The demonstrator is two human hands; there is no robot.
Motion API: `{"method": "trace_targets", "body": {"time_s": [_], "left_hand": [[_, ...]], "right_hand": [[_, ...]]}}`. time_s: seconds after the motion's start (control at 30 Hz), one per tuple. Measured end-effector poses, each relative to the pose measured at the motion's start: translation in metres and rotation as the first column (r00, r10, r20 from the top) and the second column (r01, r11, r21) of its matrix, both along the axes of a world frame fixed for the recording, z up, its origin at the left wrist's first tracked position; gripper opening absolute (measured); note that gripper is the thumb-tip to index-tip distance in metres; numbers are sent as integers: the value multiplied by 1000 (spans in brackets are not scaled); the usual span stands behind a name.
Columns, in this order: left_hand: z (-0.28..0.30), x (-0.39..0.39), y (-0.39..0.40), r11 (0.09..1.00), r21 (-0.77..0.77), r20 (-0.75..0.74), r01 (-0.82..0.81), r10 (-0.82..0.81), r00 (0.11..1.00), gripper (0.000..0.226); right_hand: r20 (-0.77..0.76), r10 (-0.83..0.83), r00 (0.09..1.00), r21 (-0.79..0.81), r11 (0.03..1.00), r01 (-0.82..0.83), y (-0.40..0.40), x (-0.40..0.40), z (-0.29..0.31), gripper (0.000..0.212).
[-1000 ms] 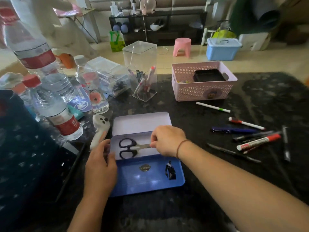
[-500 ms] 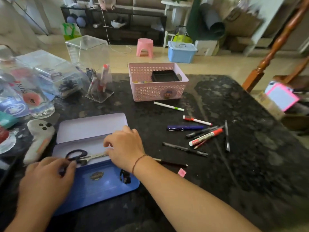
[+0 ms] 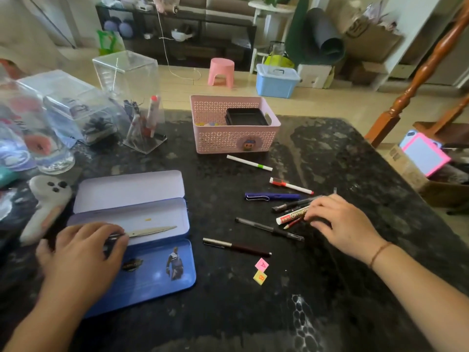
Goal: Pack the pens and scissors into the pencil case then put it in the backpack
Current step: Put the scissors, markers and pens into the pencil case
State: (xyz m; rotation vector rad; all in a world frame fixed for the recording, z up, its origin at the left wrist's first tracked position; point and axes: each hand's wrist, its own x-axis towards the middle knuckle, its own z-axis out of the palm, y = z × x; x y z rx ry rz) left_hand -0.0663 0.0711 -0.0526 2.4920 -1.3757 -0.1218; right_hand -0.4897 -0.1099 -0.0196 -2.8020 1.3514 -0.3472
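Observation:
An open blue tin pencil case (image 3: 152, 215) lies at the table's near left. The scissors (image 3: 152, 231) rest in its tray, blades pointing right. My left hand (image 3: 81, 252) covers their handles, fingers curled over them. My right hand (image 3: 342, 222) is at the right, fingertips curled onto a cluster of pens, among them a red and white marker (image 3: 291, 217). Loose around it lie a blue pen (image 3: 271, 196), a white pen with a red cap (image 3: 291, 186), a white pen with a green band (image 3: 248, 163), a black pen (image 3: 269, 228) and a dark red pen (image 3: 236, 247). No backpack is in view.
A pink basket (image 3: 233, 138) stands behind the pens. A clear acrylic box (image 3: 129, 97), plastic bottles (image 3: 38, 143) and a white controller (image 3: 45, 207) crowd the left side. Two small sticky notes (image 3: 261, 269) lie near the dark red pen. The table's right edge drops off past my right hand.
My right hand let go of the scissors and moved right onto the pen cluster. My left hand slid onto the scissors' handles. The view swung to the right.

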Motion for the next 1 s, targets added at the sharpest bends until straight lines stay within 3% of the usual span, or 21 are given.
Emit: {"method": "trace_targets", "body": {"time_s": [0.1,0.53,0.7,0.77,0.83,0.93,1.0], "left_hand": [[-2,4,1,999,-42,-62,-17,15,998,28],[12,-5,4,990,-94,-5,-105,105,994,9],[15,0,8,985,-143,-32,-96,92,995,13],[15,0,11,977,-196,-34,-89,84,996,6],[15,4,14,966,-232,-31,-118,114,993,3],[14,9,14,964,-203,-54,-170,163,985,12],[14,10,14,967,-183,-73,-175,165,984,14]], "right_hand": [[24,79,997,-48,996,-78,-2,4,-3,14],[-107,-78,991,63,994,85,-20,12,-9,28],[-151,-99,984,26,994,104,-34,11,-18,56],[-114,-33,993,-3,999,33,-39,7,-20,45],[-53,21,998,-5,1000,-22,-25,25,-4,20],[159,101,982,-2,995,-102,8,108,32,31],[192,223,956,-7,974,-226,36,178,39,23]]}}
